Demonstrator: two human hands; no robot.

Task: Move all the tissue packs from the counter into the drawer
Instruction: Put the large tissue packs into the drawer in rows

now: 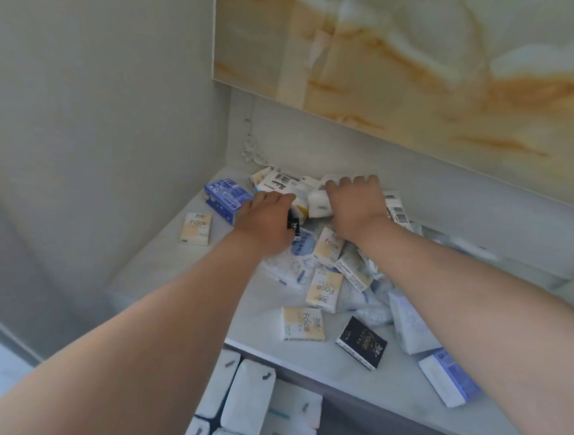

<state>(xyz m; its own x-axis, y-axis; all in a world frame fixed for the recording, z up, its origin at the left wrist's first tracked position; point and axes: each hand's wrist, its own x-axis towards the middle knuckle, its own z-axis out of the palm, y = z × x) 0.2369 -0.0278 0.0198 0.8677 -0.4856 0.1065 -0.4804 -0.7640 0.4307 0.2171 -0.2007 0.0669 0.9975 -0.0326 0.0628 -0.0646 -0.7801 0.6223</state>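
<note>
- Left hand (264, 220), arm stretched to mid-frame, grip closed around a black pack (293, 224).
- Right hand (355, 205), palm down just beside it, grip curled over a white pack (318, 204).
- Tissue packs (323, 288) are heaped on the table (168, 263), reaching its front edge at lower right.
- Open table surface lies left of the heap.
- The open drawer (334, 427) sits below, holding white packs.

**Pack count, counter and drawer**

I count four cream-and-white "Face" tissue packs (195, 228) (328, 243) (323, 290) (302, 323), centre left to lower centre. There are two black packs (361, 347) (293, 224), two blue-and-purple packs (223, 198) (448, 381), two white barcoded packs (276, 182) (396, 208), and one plain white pack (319, 204). Bottom centre, I see about six white soft packs (247, 398). The central heap is too jumbled to count.
</note>
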